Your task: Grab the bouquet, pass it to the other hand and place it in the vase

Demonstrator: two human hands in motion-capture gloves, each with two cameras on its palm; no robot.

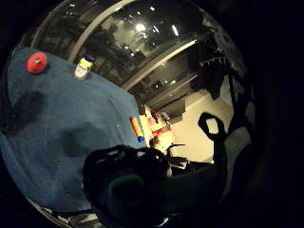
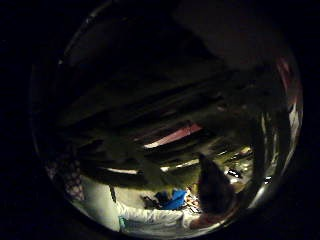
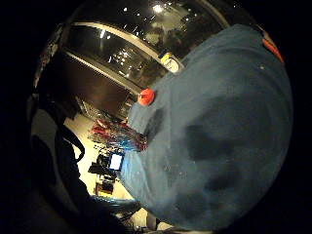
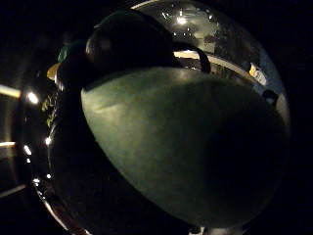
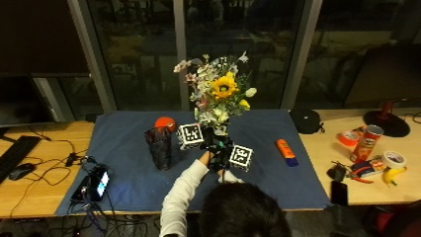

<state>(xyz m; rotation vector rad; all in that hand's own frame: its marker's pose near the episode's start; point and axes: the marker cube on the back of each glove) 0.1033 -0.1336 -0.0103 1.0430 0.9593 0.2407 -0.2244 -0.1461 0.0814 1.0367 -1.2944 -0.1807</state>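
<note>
The bouquet (image 5: pixel 219 94), with a yellow sunflower among pale blooms, stands upright above the middle of the blue cloth (image 5: pixel 131 173), its stems running down into two black-gloved hands that meet just below the flowers. The left hand (image 5: pixel 205 140) and the right hand (image 5: pixel 224 153) sit close together around the stems; both seem closed on them, though which fingers do the gripping cannot be told. The dark vase (image 5: pixel 160 147) stands upright on the cloth just to the left of the hands, apart from the bouquet. Behind the vase lies a red round object (image 5: pixel 164 122), which the left little-finger view (image 1: pixel 36 62) shows beside a small white bottle with a yellow label (image 1: pixel 82 67); its writing is too small to read. An orange tube with a blue cap (image 5: pixel 285 151) lies on the cloth to the right. On the wooden surface (image 5: pixel 39 192) beyond the cloth stand a red Pringles can (image 5: pixel 363 143), rolls of tape (image 5: pixel 393 159) and a banana (image 5: pixel 391 175); a keyboard (image 5: pixel 13 150) and mouse (image 5: pixel 18 171) lie at far left. Dark windows (image 5: pixel 138 54) line the wall behind.
</note>
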